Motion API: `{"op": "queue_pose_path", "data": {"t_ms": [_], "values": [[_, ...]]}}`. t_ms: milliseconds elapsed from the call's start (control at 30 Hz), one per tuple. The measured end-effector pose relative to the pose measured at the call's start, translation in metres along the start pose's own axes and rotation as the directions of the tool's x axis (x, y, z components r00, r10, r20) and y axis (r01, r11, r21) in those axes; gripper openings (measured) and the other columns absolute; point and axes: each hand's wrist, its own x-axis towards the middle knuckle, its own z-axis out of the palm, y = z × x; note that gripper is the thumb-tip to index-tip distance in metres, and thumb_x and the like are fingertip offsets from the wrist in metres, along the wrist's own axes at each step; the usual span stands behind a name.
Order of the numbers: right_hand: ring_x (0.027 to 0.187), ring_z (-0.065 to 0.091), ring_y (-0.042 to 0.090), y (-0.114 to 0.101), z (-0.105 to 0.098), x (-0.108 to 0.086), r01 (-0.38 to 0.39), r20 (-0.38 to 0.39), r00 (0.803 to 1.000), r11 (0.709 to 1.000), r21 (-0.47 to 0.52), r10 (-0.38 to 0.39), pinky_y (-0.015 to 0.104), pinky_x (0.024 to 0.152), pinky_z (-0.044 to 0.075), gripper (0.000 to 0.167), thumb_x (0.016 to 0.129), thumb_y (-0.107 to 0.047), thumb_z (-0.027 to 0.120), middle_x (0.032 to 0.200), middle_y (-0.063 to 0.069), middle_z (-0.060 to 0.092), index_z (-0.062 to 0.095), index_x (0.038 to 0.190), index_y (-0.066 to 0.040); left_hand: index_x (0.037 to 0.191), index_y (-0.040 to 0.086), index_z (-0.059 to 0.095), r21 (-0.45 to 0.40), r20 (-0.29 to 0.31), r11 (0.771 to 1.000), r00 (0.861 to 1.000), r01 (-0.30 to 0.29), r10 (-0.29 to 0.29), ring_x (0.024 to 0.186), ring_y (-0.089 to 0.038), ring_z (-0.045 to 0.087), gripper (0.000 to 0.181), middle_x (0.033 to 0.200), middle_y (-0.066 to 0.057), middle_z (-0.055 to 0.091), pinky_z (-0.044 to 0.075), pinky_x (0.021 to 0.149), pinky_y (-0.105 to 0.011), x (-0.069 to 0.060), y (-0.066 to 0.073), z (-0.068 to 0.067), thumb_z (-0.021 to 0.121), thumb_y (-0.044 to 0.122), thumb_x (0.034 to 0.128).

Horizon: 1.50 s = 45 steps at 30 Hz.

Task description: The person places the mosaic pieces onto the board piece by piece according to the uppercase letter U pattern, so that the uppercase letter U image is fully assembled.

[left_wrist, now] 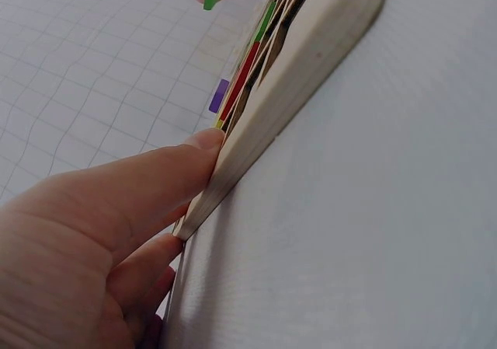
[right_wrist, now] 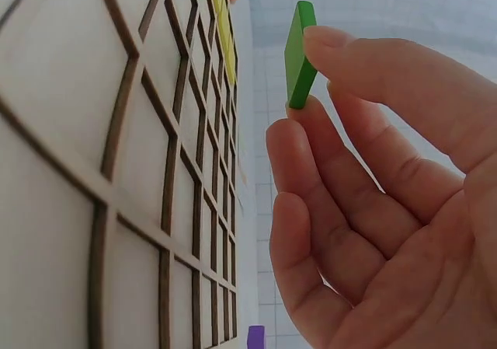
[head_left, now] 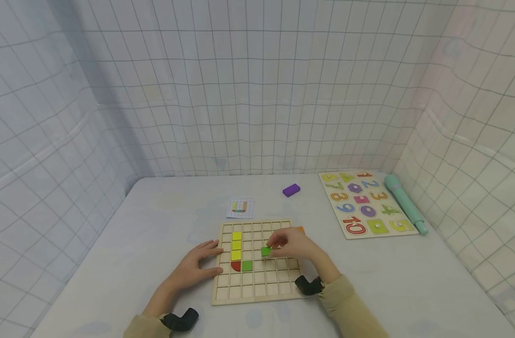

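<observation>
A wooden grid board [head_left: 257, 299] lies on the table. Three yellow squares [head_left: 237, 245] stand in a column in it, with a red rounded piece [head_left: 236, 266] below them and a green square [head_left: 247, 265] to its right. The left hand [head_left: 191, 267] rests at the board's left edge; in the left wrist view its thumb touches the rim. Above the board, the right hand [head_left: 295, 244] pinches a second green square [right_wrist: 298, 57] between thumb and finger, clear of the grid, its other fingers loosely curled.
Behind the board lie a pattern card [head_left: 240, 208] and a purple block [head_left: 291, 190]. An orange piece [head_left: 301, 229] shows partly behind the right hand. To the right are a number board [head_left: 361, 206] and a mint-green rod [head_left: 405, 204]. Gridded cloth walls surround the table.
</observation>
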Motion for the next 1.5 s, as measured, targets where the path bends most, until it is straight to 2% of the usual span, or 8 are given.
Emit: {"op": "queue_pose_path", "data": {"t_ms": [100,233,567,767,1000,1500], "values": [[0.079,0.06,0.011,-0.003,0.006,0.003,-0.008,0.017,1.0,1.0,0.027,0.008,0.026,0.072,0.051,0.019,0.077,-0.018,0.078,0.086,-0.006,0.065,0.069,0.092,-0.012,0.124,0.014,0.062,-0.004,0.0,1.0,1.0,0.003,-0.003,0.135,-0.037,0.028,0.054,0.144,-0.009,0.042,0.022,0.106,-0.06,0.0,0.001,0.0,0.074,0.039,0.0785],[0.077,0.06,0.01,-0.005,0.013,0.005,-0.011,0.027,1.0,1.0,0.015,0.011,0.024,0.071,0.052,0.019,0.076,-0.016,0.078,0.085,-0.006,0.066,0.069,0.092,-0.011,0.124,0.013,0.062,-0.005,-0.002,1.0,1.0,0.0,0.0,0.136,-0.038,0.028,0.053,0.144,-0.01,0.042,0.022,0.106,-0.06,0.0,0.001,-0.001,0.075,0.038,0.0785],[0.075,0.059,0.009,-0.005,0.024,0.007,-0.091,0.034,0.995,0.996,-0.016,0.092,0.025,0.07,0.051,0.016,0.077,-0.018,0.078,0.081,-0.009,0.064,0.069,0.088,-0.015,0.124,0.013,0.063,-0.005,0.004,1.0,1.0,-0.006,0.006,0.135,-0.038,0.028,0.053,0.144,-0.01,0.042,0.023,0.105,-0.061,0.0,0.001,-0.001,0.074,0.038,0.0787],[0.074,0.059,0.007,-0.005,0.026,0.007,-0.089,0.043,0.995,0.994,-0.059,0.091,0.024,0.07,0.05,0.015,0.076,-0.018,0.079,0.079,-0.011,0.063,0.068,0.087,-0.018,0.124,0.014,0.063,0.004,0.001,1.0,1.0,0.002,-0.002,0.135,-0.037,0.028,0.053,0.144,-0.01,0.042,0.022,0.106,-0.06,0.0,0.0,0.0,0.074,0.039,0.0787],[0.074,0.057,0.007,-0.007,0.027,0.007,-0.064,0.068,0.995,0.995,-0.077,0.07,0.024,0.069,0.049,0.017,0.074,-0.015,0.079,0.078,-0.011,0.063,0.069,0.088,-0.015,0.124,0.013,0.062,0.004,0.003,1.0,1.0,0.008,-0.008,0.135,-0.038,0.028,0.053,0.144,-0.01,0.042,0.022,0.106,-0.06,0.0,0.002,-0.001,0.075,0.038,0.0784],[0.073,0.057,0.007,-0.004,0.028,0.007,-0.067,0.087,0.994,0.996,-0.06,0.072,0.023,0.069,0.049,0.019,0.074,-0.015,0.08,0.079,-0.011,0.063,0.069,0.089,-0.016,0.124,0.014,0.063,0.011,0.004,1.0,1.0,0.015,-0.016,0.136,-0.038,0.028,0.054,0.144,-0.01,0.042,0.022,0.106,-0.06,0.001,0.002,-0.001,0.075,0.039,0.0781]]}}
